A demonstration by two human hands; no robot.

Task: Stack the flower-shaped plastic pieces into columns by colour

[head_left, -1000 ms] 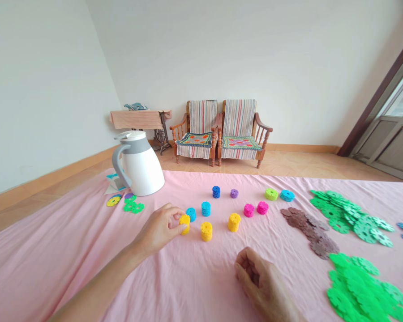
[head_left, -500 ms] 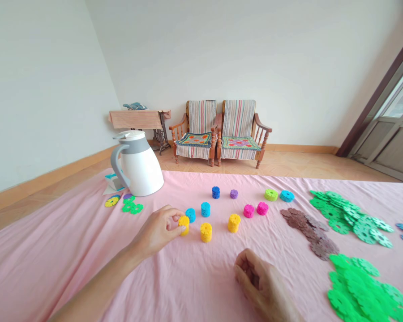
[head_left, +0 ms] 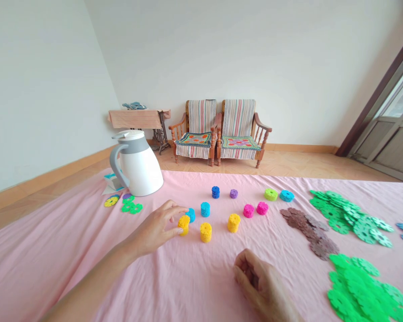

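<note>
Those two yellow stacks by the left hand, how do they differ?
The left yellow stack sits at the fingertips of the left hand and looks slightly tilted. The right yellow stack stands upright, untouched, further right. Both are stacks of yellow interlocking discs on the pink sheet.

A rumpled pink sheet (head_left: pixel 53 264) carries a white insulated jug (head_left: pixel 143 172), loose rows of short plastic-disc stacks (yellow stacks (head_left: pixel 206 232), blue stacks (head_left: pixel 205 209) and magenta stacks (head_left: pixel 248 210) among them), a spread of brown discs (head_left: pixel 309 230) and heaps of green discs (head_left: pixel 359 290).
</note>
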